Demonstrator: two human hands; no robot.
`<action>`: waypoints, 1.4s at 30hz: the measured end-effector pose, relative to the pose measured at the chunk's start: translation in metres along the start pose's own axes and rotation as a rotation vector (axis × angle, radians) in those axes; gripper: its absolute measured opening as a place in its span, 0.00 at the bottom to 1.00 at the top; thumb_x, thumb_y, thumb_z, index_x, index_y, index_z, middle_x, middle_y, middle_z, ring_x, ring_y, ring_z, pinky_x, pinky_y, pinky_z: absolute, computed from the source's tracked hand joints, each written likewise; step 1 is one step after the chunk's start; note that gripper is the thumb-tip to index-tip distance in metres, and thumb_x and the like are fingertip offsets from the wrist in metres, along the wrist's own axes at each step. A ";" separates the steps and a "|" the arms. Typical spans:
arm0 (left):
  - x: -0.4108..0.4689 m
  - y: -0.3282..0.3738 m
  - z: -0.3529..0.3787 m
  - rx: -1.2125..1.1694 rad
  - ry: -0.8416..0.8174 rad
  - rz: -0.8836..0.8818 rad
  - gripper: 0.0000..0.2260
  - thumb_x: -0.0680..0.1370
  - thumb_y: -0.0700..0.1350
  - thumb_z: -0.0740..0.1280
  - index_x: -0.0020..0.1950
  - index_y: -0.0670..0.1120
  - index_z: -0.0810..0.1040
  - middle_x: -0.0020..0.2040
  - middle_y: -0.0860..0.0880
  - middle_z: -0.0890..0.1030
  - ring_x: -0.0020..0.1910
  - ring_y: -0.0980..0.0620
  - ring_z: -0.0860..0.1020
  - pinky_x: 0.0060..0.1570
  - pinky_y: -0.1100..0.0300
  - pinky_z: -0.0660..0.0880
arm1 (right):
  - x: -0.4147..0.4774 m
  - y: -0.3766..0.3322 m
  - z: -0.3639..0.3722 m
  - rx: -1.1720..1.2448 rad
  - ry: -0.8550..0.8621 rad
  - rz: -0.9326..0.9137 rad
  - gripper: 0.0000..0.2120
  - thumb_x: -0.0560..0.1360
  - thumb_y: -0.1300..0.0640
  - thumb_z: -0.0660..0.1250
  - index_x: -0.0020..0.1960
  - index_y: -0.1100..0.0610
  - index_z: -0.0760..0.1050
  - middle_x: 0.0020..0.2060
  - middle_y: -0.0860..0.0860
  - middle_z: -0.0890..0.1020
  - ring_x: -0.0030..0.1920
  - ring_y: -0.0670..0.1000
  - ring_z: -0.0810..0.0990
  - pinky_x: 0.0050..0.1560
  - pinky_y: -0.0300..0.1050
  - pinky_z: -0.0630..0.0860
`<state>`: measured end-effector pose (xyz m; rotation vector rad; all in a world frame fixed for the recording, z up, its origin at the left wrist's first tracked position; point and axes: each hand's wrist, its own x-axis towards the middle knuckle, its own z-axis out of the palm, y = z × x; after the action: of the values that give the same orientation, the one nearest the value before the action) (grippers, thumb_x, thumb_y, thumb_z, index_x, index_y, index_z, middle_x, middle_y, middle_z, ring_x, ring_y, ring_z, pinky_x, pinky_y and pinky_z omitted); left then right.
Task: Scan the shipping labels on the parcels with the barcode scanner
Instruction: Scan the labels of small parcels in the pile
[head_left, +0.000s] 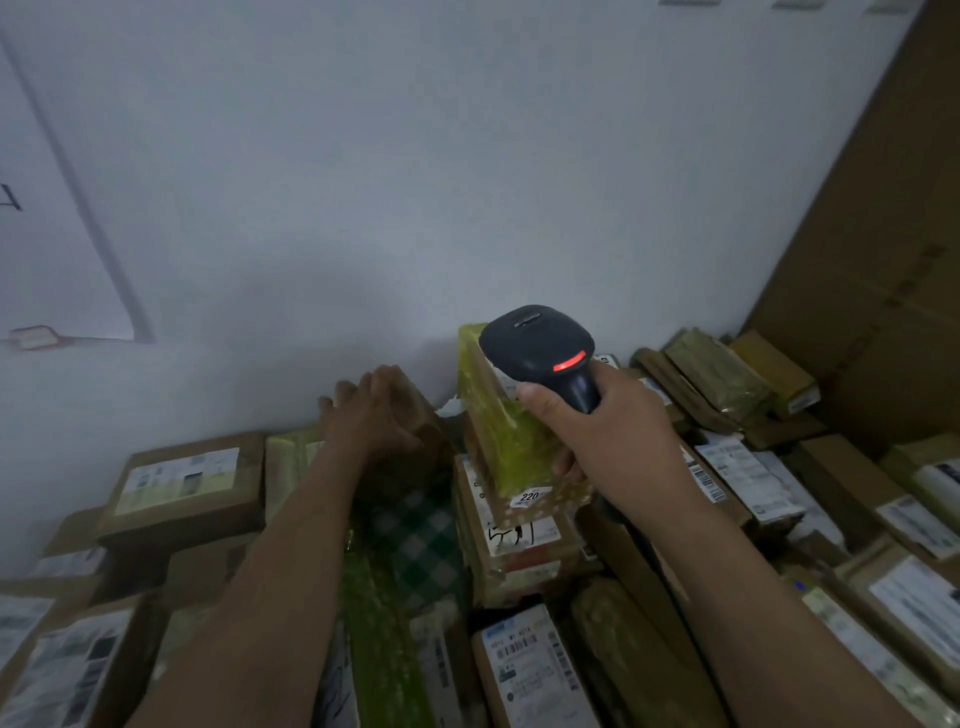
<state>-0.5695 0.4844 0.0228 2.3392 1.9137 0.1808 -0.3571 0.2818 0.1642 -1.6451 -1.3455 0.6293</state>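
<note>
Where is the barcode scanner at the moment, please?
Head view, right of centre: the right hand grips the barcode scanner just before the upright yellow-green parcel.
</note>
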 end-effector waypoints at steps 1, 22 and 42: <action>0.003 0.007 -0.002 -0.008 0.020 0.001 0.49 0.67 0.63 0.73 0.78 0.48 0.50 0.76 0.45 0.61 0.74 0.38 0.58 0.72 0.36 0.53 | 0.001 0.000 -0.001 -0.003 -0.007 -0.003 0.13 0.72 0.40 0.70 0.46 0.49 0.75 0.34 0.50 0.80 0.25 0.47 0.80 0.29 0.39 0.76; 0.005 0.032 0.037 -0.217 -0.043 0.259 0.34 0.76 0.44 0.72 0.78 0.55 0.62 0.81 0.49 0.44 0.79 0.44 0.36 0.78 0.44 0.45 | -0.001 0.007 -0.004 0.050 -0.017 -0.013 0.10 0.72 0.43 0.71 0.45 0.47 0.74 0.35 0.50 0.81 0.26 0.47 0.80 0.28 0.38 0.75; -0.070 0.070 -0.069 -0.825 0.234 -0.091 0.18 0.83 0.47 0.61 0.73 0.45 0.71 0.70 0.44 0.75 0.66 0.46 0.75 0.64 0.55 0.69 | -0.015 -0.002 -0.007 0.093 -0.064 0.005 0.11 0.74 0.44 0.69 0.48 0.50 0.76 0.27 0.52 0.81 0.24 0.47 0.79 0.28 0.38 0.74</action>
<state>-0.5269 0.4025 0.1011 1.7157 1.5728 1.0432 -0.3564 0.2654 0.1675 -1.5660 -1.3385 0.7420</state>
